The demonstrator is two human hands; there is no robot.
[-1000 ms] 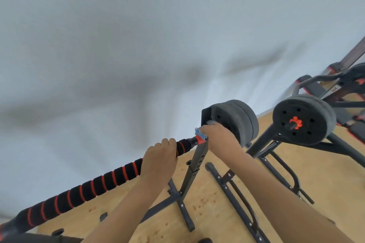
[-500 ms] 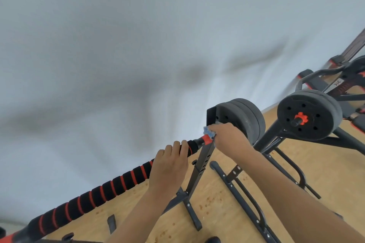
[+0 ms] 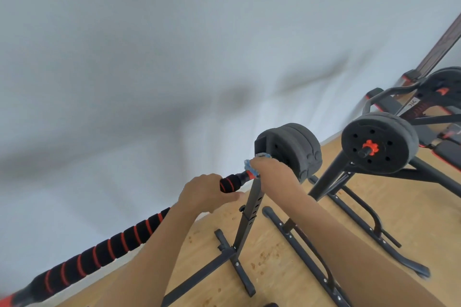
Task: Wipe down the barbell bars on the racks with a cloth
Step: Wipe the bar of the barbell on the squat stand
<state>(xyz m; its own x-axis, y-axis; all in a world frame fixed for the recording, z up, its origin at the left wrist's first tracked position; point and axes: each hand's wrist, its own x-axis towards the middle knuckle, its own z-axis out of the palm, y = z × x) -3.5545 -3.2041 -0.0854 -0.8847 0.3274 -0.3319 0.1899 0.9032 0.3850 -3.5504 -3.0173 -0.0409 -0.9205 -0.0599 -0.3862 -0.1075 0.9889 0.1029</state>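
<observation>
A barbell bar (image 3: 107, 250) with black foam and red rings runs from the lower left up to dark weight plates (image 3: 294, 149) and lies on a black rack upright (image 3: 249, 219). My left hand (image 3: 207, 193) grips the foam just left of the upright. My right hand (image 3: 273, 173) holds a blue cloth (image 3: 249, 166) bunched around the bar's red collar, right beside the plates. Most of the cloth is hidden under my fingers.
A second barbell's plates (image 3: 379, 143) with a red collar sit on another rack (image 3: 331, 182) to the right. A bench and further gear (image 3: 424, 107) stand at the far right. A white wall lies close behind the bar. Rack feet (image 3: 299, 244) spread over the wooden floor.
My left hand has slid right along the foam toward the upright. My right hand stays with the cloth at the collar beside the plates. The view has shifted slightly.
</observation>
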